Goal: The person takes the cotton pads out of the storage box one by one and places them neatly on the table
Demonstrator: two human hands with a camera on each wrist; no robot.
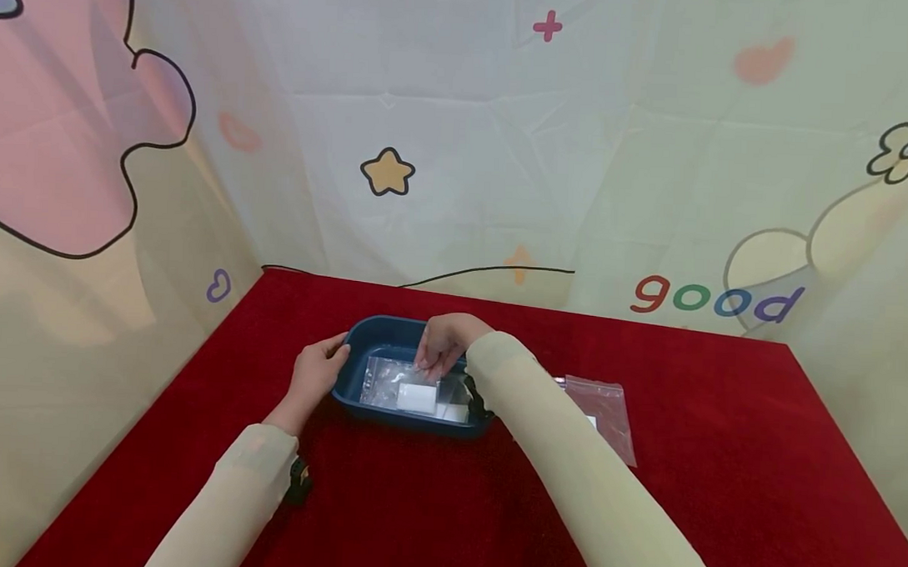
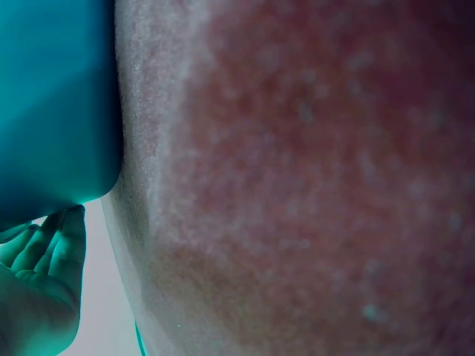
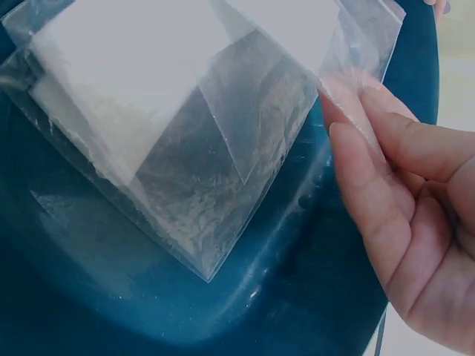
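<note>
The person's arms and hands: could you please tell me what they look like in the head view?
The left sleeve and right sleeve are long, plain and cream. A small dark device shows at each cuff. The left hand and right hand are bare.

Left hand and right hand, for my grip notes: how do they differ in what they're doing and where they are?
The left hand touches the left end of the blue tub, while the right hand pinches a clear plastic bag. The left hand's palm is outside the tub, while the right hand reaches down over its inside. Both come out of pale long sleeves.
</note>
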